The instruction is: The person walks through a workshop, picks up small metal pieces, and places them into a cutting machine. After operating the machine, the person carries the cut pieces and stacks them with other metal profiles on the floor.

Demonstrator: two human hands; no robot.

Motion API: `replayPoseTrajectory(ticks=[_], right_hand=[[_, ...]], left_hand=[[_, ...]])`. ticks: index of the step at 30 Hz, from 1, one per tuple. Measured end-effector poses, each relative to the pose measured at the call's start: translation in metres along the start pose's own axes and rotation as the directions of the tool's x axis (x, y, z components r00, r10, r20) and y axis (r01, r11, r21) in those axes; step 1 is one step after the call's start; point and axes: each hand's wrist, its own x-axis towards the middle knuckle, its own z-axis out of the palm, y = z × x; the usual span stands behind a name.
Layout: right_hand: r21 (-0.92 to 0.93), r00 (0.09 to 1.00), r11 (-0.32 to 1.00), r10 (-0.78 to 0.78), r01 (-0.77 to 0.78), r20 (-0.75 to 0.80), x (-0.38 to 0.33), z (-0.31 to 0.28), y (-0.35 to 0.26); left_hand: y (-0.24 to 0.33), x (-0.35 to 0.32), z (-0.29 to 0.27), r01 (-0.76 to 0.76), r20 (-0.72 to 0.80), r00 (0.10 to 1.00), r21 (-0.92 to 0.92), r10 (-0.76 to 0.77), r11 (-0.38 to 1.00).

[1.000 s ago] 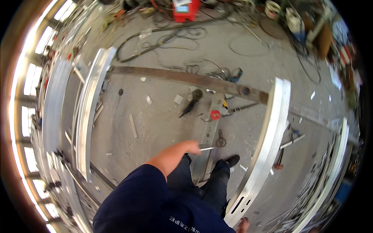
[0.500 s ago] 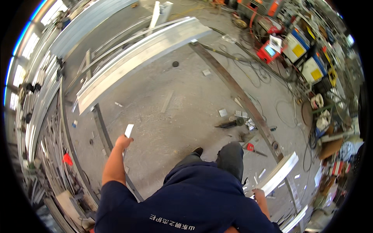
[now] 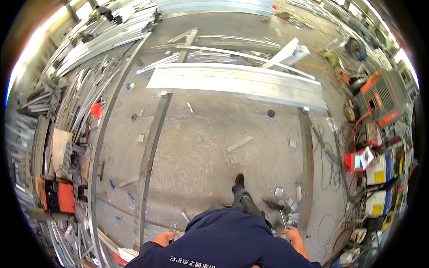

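Note:
My left hand (image 3: 163, 238) is low in the view, left of my body, with its fingers closed round a small, flat silver metal piece (image 3: 173, 228). On the other side, my right hand (image 3: 292, 233) grips a thin metal strip (image 3: 283, 218) that points up and away from me. My dark blue shirt hides the lower ends of both pieces, so their full length cannot be seen. Farther ahead, a long, pale metal panel (image 3: 237, 81) lies across two dark steel rails, a left rail (image 3: 154, 138) and a right rail (image 3: 307, 165).
Metal offcuts (image 3: 240, 144) and a grinder (image 3: 273, 205) lie on the grey floor. At right stand an orange machine (image 3: 383, 100), a red box with a screen (image 3: 355, 161) and cables. Stacked metal strips and an orange-black machine (image 3: 59, 196) line the left. A person (image 3: 105, 12) is far back.
The view has swung round, so the pale panel now lies level ahead. Both hands have come lower, and the left is closer to my body. The wide silver profile by my right hand has left view.

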Motion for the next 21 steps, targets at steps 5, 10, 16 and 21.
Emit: replayPoseTrajectory(ticks=[5, 10, 16, 21], right_hand=[[-0.134, 0.986, 0.979, -0.163, 0.155, -0.047, 0.099, -0.008, -0.048], [-0.152, 0.977, 0.968, -0.207, 0.199, -0.042, 0.157, -0.01, -0.1], [-0.509, 0.992, 0.852, -0.089, 0.121, 0.088, 0.226, -0.011, -0.2], [-0.653, 0.973, 0.722, -0.182, 0.229, 0.14, 0.312, 0.001, -0.338]], left_hand=[[0.05, -0.004, -0.008, -0.041, 0.047, 0.998, 0.108, 0.036, 0.993], [0.215, -0.09, -0.061, -0.118, -0.14, 0.982, 0.084, 0.129, 0.989], [0.344, -0.227, -0.127, -0.446, -0.495, 0.76, 0.072, 0.421, 0.892], [0.321, -0.188, -0.135, -0.413, -0.503, 0.818, -0.177, 0.278, 0.893]])
